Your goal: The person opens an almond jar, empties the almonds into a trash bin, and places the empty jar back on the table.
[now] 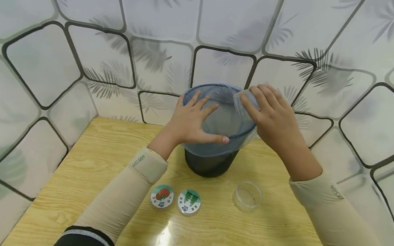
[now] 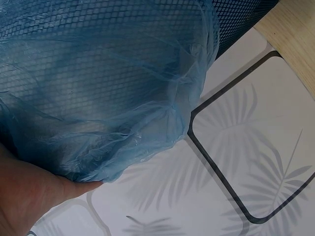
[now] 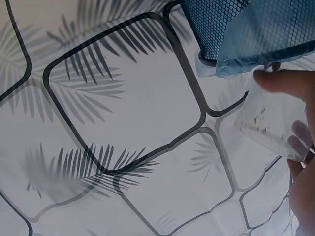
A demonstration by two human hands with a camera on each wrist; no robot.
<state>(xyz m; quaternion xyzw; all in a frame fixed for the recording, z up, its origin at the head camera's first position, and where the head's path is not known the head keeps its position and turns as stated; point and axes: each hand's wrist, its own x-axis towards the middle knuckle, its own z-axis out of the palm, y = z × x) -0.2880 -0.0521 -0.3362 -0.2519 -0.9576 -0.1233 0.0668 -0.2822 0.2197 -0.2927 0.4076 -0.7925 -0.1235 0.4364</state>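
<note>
A dark mesh waste bin (image 1: pixel 209 166) stands on the table, lined with a thin blue plastic bag (image 1: pixel 199 149) folded over its rim. My left hand (image 1: pixel 194 126) lies over the bin's left side with fingers spread, fingertips at the rim. In the left wrist view its thumb (image 2: pixel 74 188) meets the edge of the bag. My right hand (image 1: pixel 272 116) grips a clear plastic tub (image 1: pixel 246 102), tilted at the right rim with its mouth toward the bin. Small dark specks show in the tub (image 3: pixel 268 115) in the right wrist view.
Another clear round tub (image 1: pixel 248 196) sits on the wooden table (image 1: pixel 290 235), right of the bin. Two round discs lie in front: one with a red tomato picture (image 1: pixel 162 196), one with a green vegetable picture (image 1: pixel 189 202). A patterned curtain (image 1: pixel 163 66) surrounds the table's back and sides.
</note>
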